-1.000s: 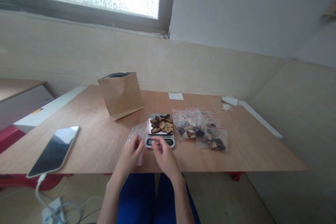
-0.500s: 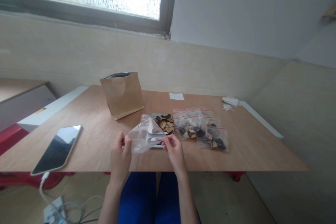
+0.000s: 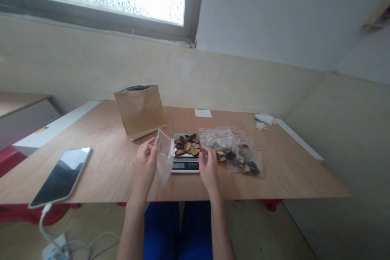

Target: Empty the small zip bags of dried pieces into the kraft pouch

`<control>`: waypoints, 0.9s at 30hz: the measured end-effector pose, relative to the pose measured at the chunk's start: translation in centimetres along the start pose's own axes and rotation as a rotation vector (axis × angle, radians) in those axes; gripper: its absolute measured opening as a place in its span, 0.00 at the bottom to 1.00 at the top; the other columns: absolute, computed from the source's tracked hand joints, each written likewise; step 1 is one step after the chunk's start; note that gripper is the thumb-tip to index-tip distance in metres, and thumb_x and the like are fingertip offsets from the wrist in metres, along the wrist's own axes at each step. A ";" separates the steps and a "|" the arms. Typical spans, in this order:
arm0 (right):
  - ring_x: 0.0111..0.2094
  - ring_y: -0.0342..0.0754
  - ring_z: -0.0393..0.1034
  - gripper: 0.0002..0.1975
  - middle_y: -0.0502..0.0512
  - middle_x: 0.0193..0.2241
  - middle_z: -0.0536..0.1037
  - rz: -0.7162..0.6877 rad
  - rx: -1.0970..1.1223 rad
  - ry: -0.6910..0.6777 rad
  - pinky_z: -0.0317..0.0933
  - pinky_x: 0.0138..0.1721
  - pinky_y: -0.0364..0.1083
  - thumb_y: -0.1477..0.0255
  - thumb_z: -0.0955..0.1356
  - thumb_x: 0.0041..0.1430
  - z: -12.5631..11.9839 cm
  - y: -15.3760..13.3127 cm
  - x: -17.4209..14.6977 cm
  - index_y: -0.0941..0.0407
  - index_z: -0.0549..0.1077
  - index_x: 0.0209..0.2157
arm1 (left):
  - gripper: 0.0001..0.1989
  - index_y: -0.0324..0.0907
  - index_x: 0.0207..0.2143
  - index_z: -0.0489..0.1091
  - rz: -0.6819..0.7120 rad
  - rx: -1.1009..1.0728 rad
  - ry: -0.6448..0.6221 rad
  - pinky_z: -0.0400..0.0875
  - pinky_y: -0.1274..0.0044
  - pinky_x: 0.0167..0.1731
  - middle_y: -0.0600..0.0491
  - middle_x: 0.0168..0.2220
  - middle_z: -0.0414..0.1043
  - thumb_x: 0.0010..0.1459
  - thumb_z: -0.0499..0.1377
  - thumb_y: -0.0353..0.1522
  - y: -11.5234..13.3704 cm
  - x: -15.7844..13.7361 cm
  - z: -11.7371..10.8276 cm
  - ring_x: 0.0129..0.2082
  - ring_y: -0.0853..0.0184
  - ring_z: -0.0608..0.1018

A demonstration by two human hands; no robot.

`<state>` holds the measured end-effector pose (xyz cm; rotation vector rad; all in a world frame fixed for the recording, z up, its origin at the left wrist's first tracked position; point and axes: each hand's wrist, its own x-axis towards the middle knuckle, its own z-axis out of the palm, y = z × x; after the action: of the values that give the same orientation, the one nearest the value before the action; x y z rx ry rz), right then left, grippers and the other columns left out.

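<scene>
My left fingers (image 3: 150,149) pinch an empty clear bag (image 3: 165,155) upright; right hand (image 3: 209,165) open, empty, beside the scale (image 3: 185,158) near the table's (image 3: 106,162) front edge.

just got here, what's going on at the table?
A person sits at a wooden table. The left hand holds up an empty clear zip bag beside a small digital scale piled with dark dried slices. The right hand is at the scale's right edge, holding nothing. Filled zip bags lie right of the scale; a brown paper pouch stands behind it.
</scene>
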<state>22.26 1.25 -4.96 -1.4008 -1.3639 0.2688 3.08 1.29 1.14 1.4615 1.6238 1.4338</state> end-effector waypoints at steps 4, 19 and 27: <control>0.54 0.54 0.59 0.18 0.65 0.49 0.66 -0.083 -0.191 -0.061 0.57 0.53 0.56 0.68 0.59 0.60 2.2 0.8 1.2 0.58 0.63 0.51 | 0.15 0.43 0.25 0.61 -0.064 -0.047 -0.053 0.65 0.67 0.46 0.44 0.50 0.68 0.53 0.49 0.45 -0.3 -0.6 0.4 0.47 0.57 0.72; 0.47 0.56 0.63 0.16 0.66 0.44 0.71 -0.125 -0.412 -0.101 0.58 0.49 0.53 0.68 0.63 0.58 5.1 1.5 2.6 0.64 0.67 0.45 | 0.19 0.42 0.31 0.67 -0.150 -0.083 -0.062 0.68 0.68 0.44 0.43 0.48 0.71 0.52 0.50 0.48 -1.5 -1.1 0.0 0.46 0.56 0.74; 0.40 0.53 0.64 0.08 0.61 0.35 0.73 -0.115 -0.363 -0.013 0.59 0.44 0.51 0.72 0.64 0.57 5.0 1.4 2.9 0.59 0.70 0.38 | 0.20 0.40 0.32 0.67 -0.152 -0.123 -0.065 0.68 0.69 0.43 0.42 0.48 0.71 0.53 0.50 0.48 -2.0 -1.3 0.3 0.44 0.57 0.75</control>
<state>20.11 6.63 -6.43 -1.6091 -1.5520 -0.0504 2.99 0.53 -1.08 1.2744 1.5436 1.3616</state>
